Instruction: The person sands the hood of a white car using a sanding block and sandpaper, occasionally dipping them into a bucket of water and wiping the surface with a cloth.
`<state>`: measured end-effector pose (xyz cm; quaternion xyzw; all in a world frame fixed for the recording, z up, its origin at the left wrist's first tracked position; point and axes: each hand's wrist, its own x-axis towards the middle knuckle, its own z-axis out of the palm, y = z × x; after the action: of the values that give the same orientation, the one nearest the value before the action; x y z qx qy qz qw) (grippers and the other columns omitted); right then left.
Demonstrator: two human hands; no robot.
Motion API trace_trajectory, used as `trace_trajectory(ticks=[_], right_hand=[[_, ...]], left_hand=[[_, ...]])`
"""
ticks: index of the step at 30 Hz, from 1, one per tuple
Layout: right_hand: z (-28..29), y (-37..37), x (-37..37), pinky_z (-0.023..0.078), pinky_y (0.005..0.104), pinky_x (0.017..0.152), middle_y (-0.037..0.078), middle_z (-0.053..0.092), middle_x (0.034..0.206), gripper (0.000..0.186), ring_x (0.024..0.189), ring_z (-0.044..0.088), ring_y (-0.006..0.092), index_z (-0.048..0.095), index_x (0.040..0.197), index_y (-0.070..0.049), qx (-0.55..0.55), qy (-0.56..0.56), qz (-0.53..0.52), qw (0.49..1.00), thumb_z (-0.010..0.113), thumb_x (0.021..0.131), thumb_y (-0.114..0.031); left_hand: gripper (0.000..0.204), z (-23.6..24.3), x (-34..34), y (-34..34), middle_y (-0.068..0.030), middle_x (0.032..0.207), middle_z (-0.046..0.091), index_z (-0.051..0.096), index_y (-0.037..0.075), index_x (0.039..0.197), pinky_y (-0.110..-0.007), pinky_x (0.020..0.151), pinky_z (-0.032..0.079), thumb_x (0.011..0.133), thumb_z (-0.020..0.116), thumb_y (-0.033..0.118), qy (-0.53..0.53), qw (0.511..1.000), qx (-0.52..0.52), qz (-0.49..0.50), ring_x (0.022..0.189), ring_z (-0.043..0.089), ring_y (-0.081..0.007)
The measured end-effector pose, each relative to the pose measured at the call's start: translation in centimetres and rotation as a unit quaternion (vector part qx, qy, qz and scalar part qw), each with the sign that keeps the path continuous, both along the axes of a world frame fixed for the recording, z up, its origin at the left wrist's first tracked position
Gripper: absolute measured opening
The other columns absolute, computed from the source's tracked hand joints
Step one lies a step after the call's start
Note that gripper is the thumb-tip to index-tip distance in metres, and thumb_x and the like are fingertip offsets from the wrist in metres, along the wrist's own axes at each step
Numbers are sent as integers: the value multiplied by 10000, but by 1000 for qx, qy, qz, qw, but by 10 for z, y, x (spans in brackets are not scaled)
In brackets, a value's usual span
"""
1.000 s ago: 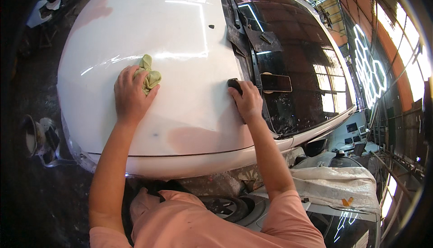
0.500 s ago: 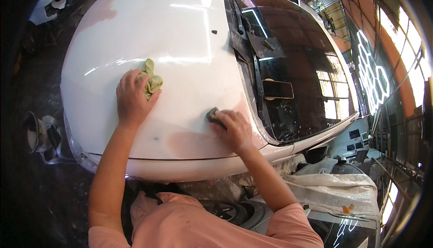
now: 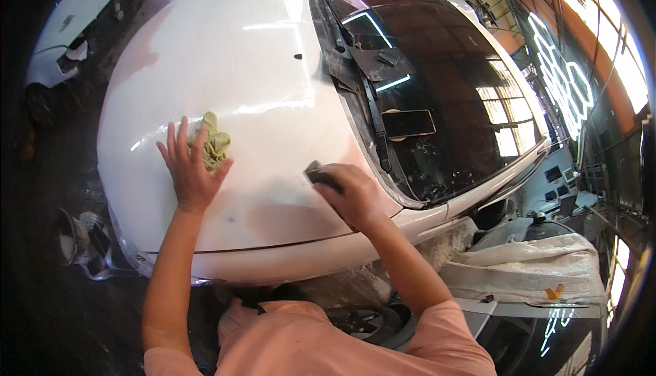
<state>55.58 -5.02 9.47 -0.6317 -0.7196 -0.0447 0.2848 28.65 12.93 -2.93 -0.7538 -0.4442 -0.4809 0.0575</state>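
Observation:
A white car hood (image 3: 225, 61) lies before me, with dull pinkish patches (image 3: 287, 221) on its surface. Over its left part my left hand (image 3: 191, 179) rests with fingers spread. A crumpled yellow-green cloth (image 3: 217, 147) lies against its index finger and thumb. My right hand (image 3: 357, 195) is closed around a dark sanding block (image 3: 326, 179), pressed to the hood near the windshield's lower corner. The block's underside is hidden, and the fingers cover part of it.
Dark sheets (image 3: 374, 63) and a phone (image 3: 408, 123) lie on the windshield (image 3: 444, 55). A white cover (image 3: 526, 266) drapes over something at the lower right. A white body panel (image 3: 85, 14) stands at the far left, above a round metal part (image 3: 85, 243).
My left hand's fingers have spread from their curl around the cloth. My right hand still grips the block. The whole view has shifted, showing more of the panel at far left.

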Motion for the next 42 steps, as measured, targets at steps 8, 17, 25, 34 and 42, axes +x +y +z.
trace_trajectory(ticks=[8, 17, 25, 34, 42], right_hand=[[-7, -63, 60, 522, 248, 823, 0, 714, 1061, 264, 918, 632, 88, 684, 1204, -16, 99, 516, -101, 845, 765, 1009, -175], [-7, -93, 133, 511, 252, 875, 22, 714, 1111, 266, 977, 634, 105, 678, 1201, -6, 148, 580, -30, 801, 761, 1011, -173], [-23, -102, 161, 517, 255, 872, 22, 694, 1118, 274, 970, 626, 107, 641, 1268, -14, 130, 693, 5, 709, 694, 1027, -131], [-19, -106, 163, 515, 236, 811, 2, 665, 1073, 201, 908, 602, 82, 641, 1195, -29, 131, 722, 12, 679, 691, 1033, -135], [-18, -111, 165, 507, 231, 811, -3, 671, 1061, 200, 913, 594, 78, 650, 1188, -33, 116, 725, 30, 678, 706, 1035, -150]], left_hand=[[701, 29, 85, -111, -244, 1686, 353, 497, -34, 1528, -613, 1304, 101, 1058, 553, 483, 177, 932, -141, -284, 1603, 229, -451], [912, 35, 186, -80, -304, 1729, 201, 255, -112, 1629, -541, 1322, 82, 1085, 426, 601, 194, 935, -268, -127, 1634, 144, -409], [993, 46, 231, -107, -324, 1736, 135, 192, -135, 1634, -515, 1330, 56, 1074, 377, 664, 162, 928, -335, -1, 1641, 86, -415], [976, 49, 251, -183, -339, 1725, 157, 217, -148, 1620, -520, 1327, 74, 1072, 417, 635, 148, 935, -322, 7, 1630, 128, -439], [981, 51, 265, -225, -358, 1708, 183, 221, -156, 1609, -548, 1318, 93, 1067, 443, 632, 153, 940, -303, 10, 1616, 153, -471]])
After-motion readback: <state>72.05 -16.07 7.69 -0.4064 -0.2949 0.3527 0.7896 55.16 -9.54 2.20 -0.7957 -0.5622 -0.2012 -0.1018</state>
